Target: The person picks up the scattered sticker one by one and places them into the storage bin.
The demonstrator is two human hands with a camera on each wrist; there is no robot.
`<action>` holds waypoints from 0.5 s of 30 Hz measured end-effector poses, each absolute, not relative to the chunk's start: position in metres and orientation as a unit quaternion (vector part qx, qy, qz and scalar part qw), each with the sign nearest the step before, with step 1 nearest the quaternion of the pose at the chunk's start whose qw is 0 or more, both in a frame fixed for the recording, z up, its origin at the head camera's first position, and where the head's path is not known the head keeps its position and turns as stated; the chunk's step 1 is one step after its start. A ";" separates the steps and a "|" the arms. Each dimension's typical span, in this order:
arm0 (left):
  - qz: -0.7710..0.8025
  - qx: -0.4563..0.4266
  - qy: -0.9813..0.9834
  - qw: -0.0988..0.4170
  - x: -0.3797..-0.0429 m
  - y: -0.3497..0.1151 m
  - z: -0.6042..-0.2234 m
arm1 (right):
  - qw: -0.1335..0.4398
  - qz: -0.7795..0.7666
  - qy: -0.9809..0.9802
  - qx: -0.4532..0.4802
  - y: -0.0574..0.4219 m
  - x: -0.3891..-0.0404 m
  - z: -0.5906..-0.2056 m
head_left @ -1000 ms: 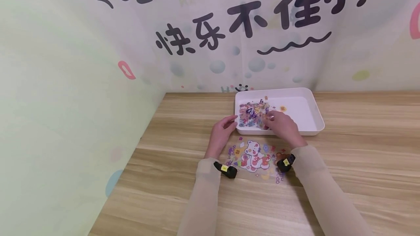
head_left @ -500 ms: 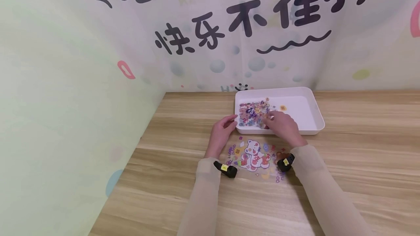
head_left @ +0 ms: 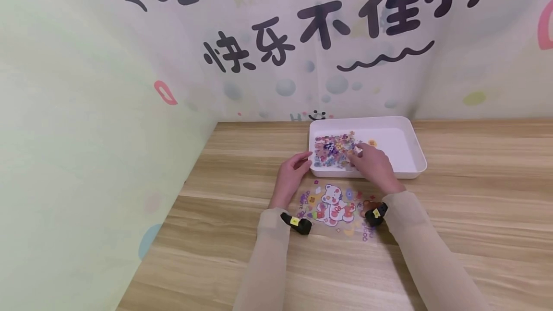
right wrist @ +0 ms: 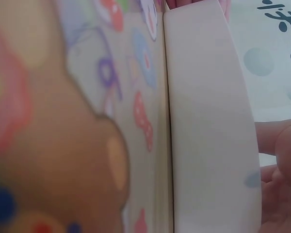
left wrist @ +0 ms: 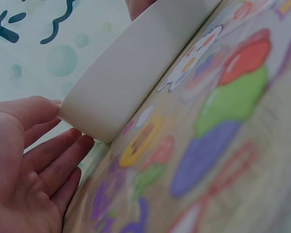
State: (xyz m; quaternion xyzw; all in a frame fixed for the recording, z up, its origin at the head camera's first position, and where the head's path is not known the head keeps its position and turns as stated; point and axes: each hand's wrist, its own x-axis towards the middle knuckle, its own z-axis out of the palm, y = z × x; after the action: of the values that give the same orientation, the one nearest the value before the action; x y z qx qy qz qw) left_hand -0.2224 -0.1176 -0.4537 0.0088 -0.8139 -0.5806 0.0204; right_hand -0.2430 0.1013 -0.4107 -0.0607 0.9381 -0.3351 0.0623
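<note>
A white tray [head_left: 403,150] stands at the back of the table, with a heap of small colourful clear sticker-like pieces [head_left: 330,150] in its left part. My left hand [head_left: 291,176] is at the tray's left wall. In the left wrist view, its fingertips touch the tray corner and the other fingers lie loose. My right hand [head_left: 375,167] reaches over the front wall, with bent fingers at the heap's right edge. A small whitish piece [head_left: 357,149] shows by its fingertips; whether they pinch it is unclear. The tray wall hides those fingertips in the right wrist view.
A clear sheet printed with a white bear [head_left: 334,205] lies on the wooden table [head_left: 216,244] in front of the tray, between my forearms. A single orange piece [head_left: 372,143] lies in the tray, right of the heap. A printed cloth wall [head_left: 276,61] stands behind.
My right hand's fingertips have shifted slightly up and right at the heap's edge, and some pieces there have moved a little. My left hand stays at the tray's left wall.
</note>
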 end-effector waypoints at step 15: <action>-0.584 0.011 -0.811 0.017 -0.222 -0.118 -0.454 | 0.069 -0.347 0.933 -0.057 0.102 -0.244 -0.411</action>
State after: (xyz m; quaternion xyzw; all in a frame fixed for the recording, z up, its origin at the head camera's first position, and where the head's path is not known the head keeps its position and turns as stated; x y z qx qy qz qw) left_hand -0.2219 -0.1177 -0.4539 0.0114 -0.8112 -0.5844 0.0174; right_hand -0.2441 0.1023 -0.4114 -0.0569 0.9335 -0.3472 0.0695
